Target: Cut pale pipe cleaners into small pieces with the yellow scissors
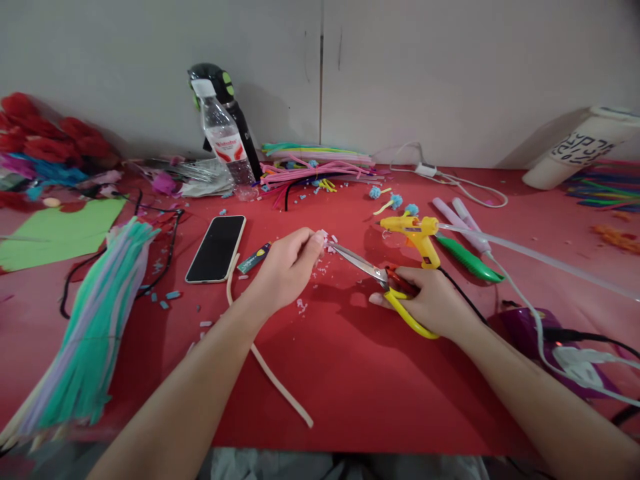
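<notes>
- left hand (290, 263) pinching a tiny pale pink bit (324, 235), well in from the desk's (350, 407) front edge
- right hand (433, 300) gripping scissors (361, 262), tips right by it
- yellow glue gun (411, 229) just past that
- clear bottle (225, 137) near the back edge

- Scissors (384, 275) btwn L hand (293, 263) & R hand (433, 300)
- Phone (217, 250) on table (350, 400) — L of L hand
- Btl (227, 148) behind phone, before flask (243, 130)
- Glue gun (413, 230) behind R hand — pwr strip (523, 327) to R

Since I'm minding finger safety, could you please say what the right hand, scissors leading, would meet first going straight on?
Probably the small pink piece in the left hand, close ahead of the scissors; whether they touch is unclear.
</notes>
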`<state>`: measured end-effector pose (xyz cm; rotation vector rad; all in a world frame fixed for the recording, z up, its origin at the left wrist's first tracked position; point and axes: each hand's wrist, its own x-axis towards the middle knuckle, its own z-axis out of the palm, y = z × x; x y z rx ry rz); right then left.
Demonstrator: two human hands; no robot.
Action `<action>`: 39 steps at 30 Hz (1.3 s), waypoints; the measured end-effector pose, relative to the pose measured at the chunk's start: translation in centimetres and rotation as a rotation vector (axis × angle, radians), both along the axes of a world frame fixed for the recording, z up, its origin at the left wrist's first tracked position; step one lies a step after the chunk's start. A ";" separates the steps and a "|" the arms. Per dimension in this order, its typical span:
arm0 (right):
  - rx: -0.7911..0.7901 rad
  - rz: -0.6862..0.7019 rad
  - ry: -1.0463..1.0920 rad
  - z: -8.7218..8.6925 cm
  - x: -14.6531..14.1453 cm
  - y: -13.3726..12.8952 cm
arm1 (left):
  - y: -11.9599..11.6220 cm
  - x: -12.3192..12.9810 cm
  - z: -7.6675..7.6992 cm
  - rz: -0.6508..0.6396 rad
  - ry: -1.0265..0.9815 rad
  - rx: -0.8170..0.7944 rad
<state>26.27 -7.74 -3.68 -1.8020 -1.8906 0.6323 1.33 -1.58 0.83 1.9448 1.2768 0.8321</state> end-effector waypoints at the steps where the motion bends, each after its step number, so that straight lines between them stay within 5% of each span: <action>1: 0.003 0.001 -0.003 0.0 0.0 0.0 | 0.0 0.0 0.0 0.001 0.003 -0.002; 18: -0.013 -0.030 0.038 -0.4 0.1 0.2 | 0.4 -0.9 0.4 -0.072 0.006 -0.022; 24: 0.017 -0.026 0.035 -0.5 0.1 0.2 | 1.7 -5.5 1.5 -0.330 0.328 -0.318; 27: 0.003 -0.028 0.035 -0.4 0.1 0.1 | 2.5 -7.6 0.6 -0.325 0.451 -0.471; 33: -0.004 -0.030 0.033 -0.3 0.0 0.1 | 3.5 -8.5 -0.5 -0.173 0.604 -0.332; 39: -0.025 -0.032 0.022 -0.4 0.1 0.1 | 3.1 -7.9 -0.2 -0.263 0.559 -0.345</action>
